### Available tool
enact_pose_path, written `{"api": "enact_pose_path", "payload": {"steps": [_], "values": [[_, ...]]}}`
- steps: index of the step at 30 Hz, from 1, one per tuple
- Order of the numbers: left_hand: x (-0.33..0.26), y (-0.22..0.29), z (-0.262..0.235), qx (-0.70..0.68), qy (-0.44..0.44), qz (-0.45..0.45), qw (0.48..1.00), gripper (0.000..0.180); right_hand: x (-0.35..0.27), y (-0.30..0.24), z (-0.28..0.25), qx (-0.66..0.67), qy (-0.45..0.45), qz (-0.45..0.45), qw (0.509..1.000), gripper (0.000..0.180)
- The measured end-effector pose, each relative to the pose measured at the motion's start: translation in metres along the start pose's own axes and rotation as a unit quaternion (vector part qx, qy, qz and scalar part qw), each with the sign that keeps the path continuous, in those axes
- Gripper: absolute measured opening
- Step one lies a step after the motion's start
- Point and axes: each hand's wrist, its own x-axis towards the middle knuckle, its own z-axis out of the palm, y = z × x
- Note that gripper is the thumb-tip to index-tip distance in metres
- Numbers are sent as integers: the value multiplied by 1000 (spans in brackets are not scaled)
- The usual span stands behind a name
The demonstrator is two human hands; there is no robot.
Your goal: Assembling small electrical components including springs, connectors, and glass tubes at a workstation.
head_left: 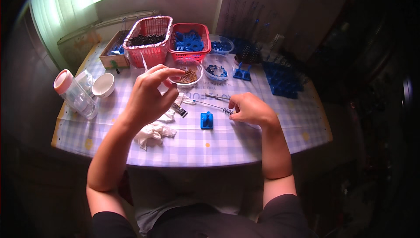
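Note:
Raised at the near edge of a clear round bowl of brass-coloured small parts (189, 77) is my left hand (151, 91). Its index finger reaches over the bowl, apart from the thumb, and nothing shows between them. A thin white strip (144, 61) sticks up behind its knuckles; I cannot tell whether the hand touches it. My right hand (251, 109) pinches a thin metal rod (210, 105) by its dark coiled end (228, 112), and the rod's bluish tip points left. Just beyond lies a slim dark metal tool (216, 96). A small blue block (207, 120) stands on the checked cloth between my arms.
Behind are a pink basket of black parts (148, 41), a red basket of blue parts (189, 42) and a clear bowl of small rings (217, 70). Crumpled tissue (155, 133) and black clippers (180, 109) lie near my left forearm. A bottle (76, 95) stands left, blue racks (280, 80) right.

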Motion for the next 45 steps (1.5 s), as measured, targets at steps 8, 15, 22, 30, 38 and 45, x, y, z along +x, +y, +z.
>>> {"api": "enact_pose_path", "payload": {"steps": [8,15,22,30,38,45], "values": [[-16,-53,25,-80,104,-29,991,27,7,-1,10,-19,-23,8,1000,23],[-20,-52,30,-61,110,-2,992,27,-4,-3,-12,135,35,16,990,18],[-31,-38,43,-111,17,9,994,26,6,-5,-4,513,66,-39,855,27],[-35,-13,55,-151,-73,-51,985,15,17,-19,21,714,78,-114,686,21],[-34,-15,47,-163,-50,-104,980,10,-17,-34,-15,300,46,-3,953,25],[-37,-13,53,-210,-11,-105,972,9,-32,-43,-23,209,96,-144,962,24]]}}
